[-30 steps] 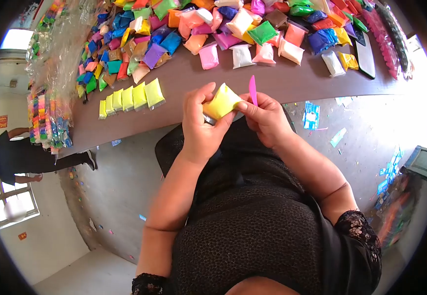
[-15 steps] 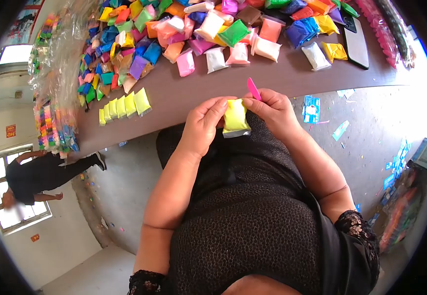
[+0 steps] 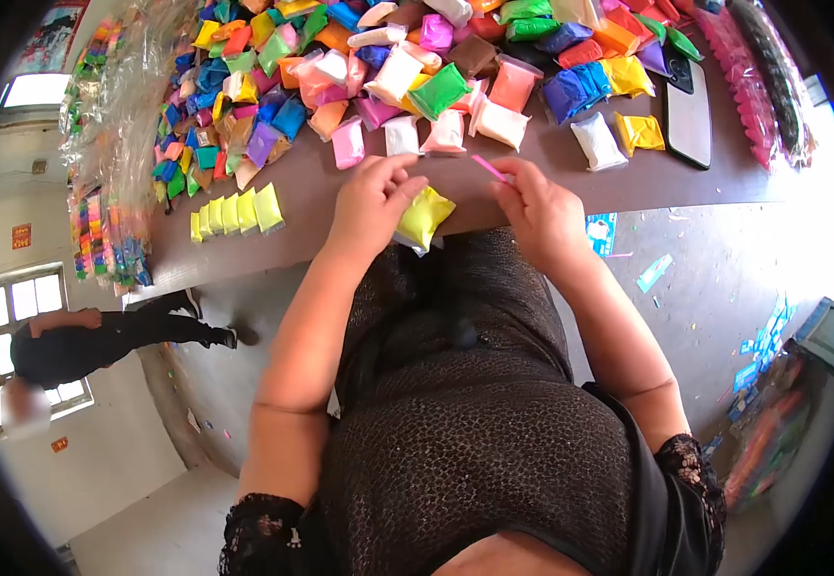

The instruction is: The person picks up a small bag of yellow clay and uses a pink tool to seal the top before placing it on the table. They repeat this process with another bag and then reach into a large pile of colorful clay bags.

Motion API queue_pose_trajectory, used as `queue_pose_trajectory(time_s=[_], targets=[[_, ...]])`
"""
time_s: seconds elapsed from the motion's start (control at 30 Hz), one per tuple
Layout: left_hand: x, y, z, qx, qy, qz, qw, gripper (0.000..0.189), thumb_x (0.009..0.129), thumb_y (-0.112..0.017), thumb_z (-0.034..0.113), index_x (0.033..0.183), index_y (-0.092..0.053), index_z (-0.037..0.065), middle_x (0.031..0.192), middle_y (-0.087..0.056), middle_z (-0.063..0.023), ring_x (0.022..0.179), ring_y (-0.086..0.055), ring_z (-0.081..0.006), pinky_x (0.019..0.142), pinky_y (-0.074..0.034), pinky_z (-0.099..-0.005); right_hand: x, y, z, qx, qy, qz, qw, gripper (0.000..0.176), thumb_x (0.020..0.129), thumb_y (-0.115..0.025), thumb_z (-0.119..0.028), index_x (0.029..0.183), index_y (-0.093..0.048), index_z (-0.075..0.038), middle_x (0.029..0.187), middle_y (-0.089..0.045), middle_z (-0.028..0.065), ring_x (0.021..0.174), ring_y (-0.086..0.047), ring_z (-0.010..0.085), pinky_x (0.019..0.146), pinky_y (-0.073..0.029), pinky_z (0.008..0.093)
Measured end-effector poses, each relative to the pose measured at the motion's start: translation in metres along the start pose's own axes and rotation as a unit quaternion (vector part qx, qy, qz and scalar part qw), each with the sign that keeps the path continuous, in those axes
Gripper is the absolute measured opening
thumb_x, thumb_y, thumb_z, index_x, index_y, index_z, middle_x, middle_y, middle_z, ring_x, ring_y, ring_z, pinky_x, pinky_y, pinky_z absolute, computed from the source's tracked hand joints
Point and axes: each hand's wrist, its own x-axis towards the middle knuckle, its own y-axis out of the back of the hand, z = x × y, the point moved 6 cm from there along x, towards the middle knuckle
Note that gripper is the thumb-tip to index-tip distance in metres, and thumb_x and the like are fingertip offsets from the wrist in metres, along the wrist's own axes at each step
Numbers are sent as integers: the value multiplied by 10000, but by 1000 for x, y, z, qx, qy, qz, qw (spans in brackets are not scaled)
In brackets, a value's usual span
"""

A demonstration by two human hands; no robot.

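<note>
My left hand [image 3: 371, 204] is closed on a bright yellow packet [image 3: 425, 219], gripping its left side above the front edge of the table. The packet is tilted, its clear end pointing down. Between the thumb and fingers of my right hand [image 3: 543, 213] is a thin pink plastic stick [image 3: 489, 169], seen nearly edge-on, its tip pointing up and left. The two hands are apart. Left of them, a row of several yellow packets [image 3: 237, 212] lies on the brown table [image 3: 313, 199].
A big pile of colourful packets [image 3: 398, 75] covers the back of the table. A phone [image 3: 688, 115] lies at the right, near pink bagged goods [image 3: 738, 86]. Clear plastic bags [image 3: 129, 115] stand at the left. Another person [image 3: 81, 338] is at the far left.
My hands have moved apart, and the right one has let go of the yellow packet. The packet has shifted left and tilted. The pink stick has turned edge-on; the other person has moved.
</note>
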Motion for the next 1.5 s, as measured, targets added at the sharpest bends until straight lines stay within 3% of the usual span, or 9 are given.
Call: queue_pose_trajectory(time_s=[0.07,0.17,0.43,0.73,0.93,1.0,1.13,1.27,1.5], targets=[[-7,5,-5,-31,2,37,999,294,860,-730,207,1102,-673,49,982,-638,-112,807,-659,-250,749,-529,-360,-1,5,2,18,-5,-9,1000,188,948,-610,-247,1061,-577,-100,832,-684,132,739,-680,330,632,-520,427],[-38,7,22,31,-144,51,988,371,803,-768,200,1092,-607,33,1086,-613,-124,981,-622,-303,853,-505,-389,-1,7,5,69,-51,-17,996,194,941,-621,-231,1069,-570,-95,819,-676,132,744,-675,333,641,-520,423],[-41,0,23,116,-264,1,958,300,784,-753,107,1071,-665,107,1162,-630,-113,1027,-628,-304,874,-514,-396,-24,2,-13,4,94,-45,995,147,877,-656,-168,997,-630,-87,847,-684,119,763,-669,340,655,-531,432],[-45,-4,11,106,-379,56,917,349,735,-790,95,1056,-675,165,1153,-611,-110,990,-637,-287,831,-539,-375,-53,-33,-33,-57,24,11,998,152,857,-650,-128,1002,-618,-97,705,-656,100,625,-662,283,561,-521,404],[-46,-5,6,84,-389,87,913,350,728,-795,104,1049,-674,174,1134,-610,-110,981,-639,-282,824,-538,-387,-43,-45,-51,-160,66,48,984,92,859,-651,-123,908,-580,-92,662,-642,77,577,-650,264,518,-506,390],[-45,-4,6,74,-390,85,914,340,733,-790,106,1045,-672,169,1124,-609,-109,982,-637,-284,831,-535,-393,-44,-37,-38,-196,-14,56,979,107,854,-663,-87,957,-631,-85,714,-661,106,612,-656,290,552,-506,405],[-46,-3,7,71,-392,78,914,312,748,-778,121,1038,-666,154,1096,-605,-109,985,-631,-292,847,-525,-410,-52,-40,-62,-168,49,37,984,120,869,-647,-103,986,-634,-82,722,-671,113,636,-668,299,585,-520,404],[-45,-4,6,66,-400,87,910,308,754,-777,133,1041,-665,140,1094,-604,-112,982,-629,-293,845,-524,-414,-51,-46,-39,-233,-42,16,971,137,869,-645,-108,1006,-634,-96,723,-675,96,642,-672,283,599,-523,409],[-44,-5,3,70,-393,73,914,346,738,-795,111,1055,-658,136,1113,-609,-106,960,-627,-304,838,-522,-394,-57,-51,-44,-228,-32,34,973,128,870,-637,-119,996,-626,-102,729,-672,101,637,-667,287,582,-518,413]])
